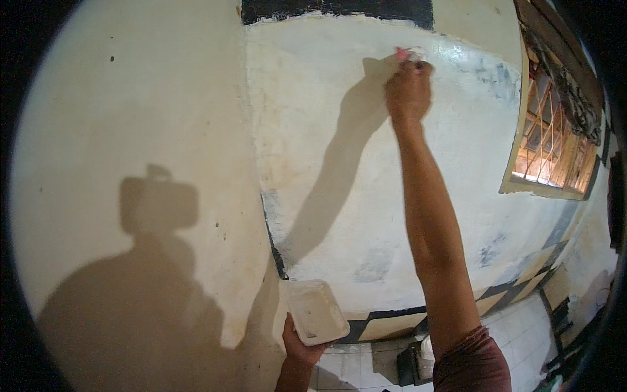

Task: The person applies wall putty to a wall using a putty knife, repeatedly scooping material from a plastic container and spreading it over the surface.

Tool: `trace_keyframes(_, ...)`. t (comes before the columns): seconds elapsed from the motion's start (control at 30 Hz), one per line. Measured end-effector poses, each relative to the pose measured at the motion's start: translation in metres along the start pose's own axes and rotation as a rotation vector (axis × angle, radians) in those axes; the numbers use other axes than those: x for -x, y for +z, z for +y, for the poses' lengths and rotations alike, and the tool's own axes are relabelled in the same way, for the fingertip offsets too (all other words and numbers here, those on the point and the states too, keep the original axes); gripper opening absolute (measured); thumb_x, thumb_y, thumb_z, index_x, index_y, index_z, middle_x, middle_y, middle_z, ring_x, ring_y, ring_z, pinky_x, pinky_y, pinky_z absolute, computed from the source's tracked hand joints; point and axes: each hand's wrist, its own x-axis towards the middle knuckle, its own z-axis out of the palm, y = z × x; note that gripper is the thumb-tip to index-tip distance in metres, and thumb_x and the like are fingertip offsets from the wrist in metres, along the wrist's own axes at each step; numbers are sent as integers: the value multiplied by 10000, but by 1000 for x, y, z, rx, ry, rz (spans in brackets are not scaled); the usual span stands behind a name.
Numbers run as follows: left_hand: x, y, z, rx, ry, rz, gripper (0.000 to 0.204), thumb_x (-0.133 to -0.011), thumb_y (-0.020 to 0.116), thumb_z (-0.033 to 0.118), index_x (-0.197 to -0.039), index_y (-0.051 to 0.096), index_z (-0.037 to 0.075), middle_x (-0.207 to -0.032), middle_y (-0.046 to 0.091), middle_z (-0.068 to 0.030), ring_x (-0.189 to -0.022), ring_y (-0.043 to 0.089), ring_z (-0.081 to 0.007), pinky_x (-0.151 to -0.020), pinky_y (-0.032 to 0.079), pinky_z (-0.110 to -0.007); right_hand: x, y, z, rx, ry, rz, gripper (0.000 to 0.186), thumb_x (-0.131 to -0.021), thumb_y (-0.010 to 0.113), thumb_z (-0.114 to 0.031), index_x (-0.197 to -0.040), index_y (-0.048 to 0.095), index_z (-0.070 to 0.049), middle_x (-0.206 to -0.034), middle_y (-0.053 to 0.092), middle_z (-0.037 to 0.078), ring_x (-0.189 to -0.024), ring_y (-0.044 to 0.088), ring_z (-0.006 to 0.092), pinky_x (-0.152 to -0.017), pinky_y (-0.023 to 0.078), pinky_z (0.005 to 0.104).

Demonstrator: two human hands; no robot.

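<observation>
High on the wall, my right hand (410,95) is closed round a small pink-and-white thing (402,54) held up to the surface. Its kind is mostly hidden by the fingers and the blur. The wall (320,91) there carries a whitish smooth coat with grey patches showing through. Low in front, my left hand (304,349) grips a shallow rectangular plastic container (318,312) from beneath and its near left side. The container is off-white and tilted, with pale residue and a little dark spot inside.
A window (552,130) with a metal grille and a dark hanging cloth is at the right. Black-and-cream checks (392,326) run along the wall's foot. A dark box-like object (408,364) stands on the white tiled floor (346,366). A cream wall (130,98) adjoins at left.
</observation>
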Motion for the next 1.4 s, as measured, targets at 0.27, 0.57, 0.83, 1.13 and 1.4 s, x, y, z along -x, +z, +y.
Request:
trace_keyframes(0.27,1,16,-2,2,32,-98,626,-936,406,552,-1396,450,130,-1259,574,-160,-1039,626,-439,-676,567,-648,65,13,-143,-341,-436,-235,220,-833,548,-46,-1028,645,-19,-1109,560,188,-940,632,329,-774,554,437)
trace_keyframes(0.57,-8,-1,-8,53,-18,-145,639,-947,388,536,-1435,407,124,-1350,513,-184,-1188,545,-455,-831,500,-714,-42,-3,-30,-139,-842,183,244,-835,595,-148,-1070,657,-126,-1084,662,84,-1034,612,280,-862,500,461)
trace_keyframes(0.83,-18,-1,-13,-9,-10,-109,663,-943,372,574,-1436,406,132,-1347,518,-167,-1173,557,-421,-792,501,-648,64,-53,63,-150,-862,-264,404,-803,660,-125,-1203,615,-162,-1151,660,54,-1075,627,261,-915,516,389)
trace_keyframes(1.13,-24,18,-28,-100,-43,-41,681,-937,336,639,-1412,427,160,-1289,566,-139,-1119,596,-387,-648,543,-562,22,-21,67,-92,-843,-66,515,-802,591,-40,-1310,575,-125,-1329,592,78,-1224,564,276,-1026,481,393)
trace_keyframes(1.4,-28,8,-32,-72,-49,-38,666,-917,434,577,-1422,435,143,-1355,522,-139,-1222,525,-407,-928,452,-676,74,-57,75,-182,-647,-378,561,-824,532,29,-1352,546,-163,-1335,582,81,-1239,550,259,-1021,479,390)
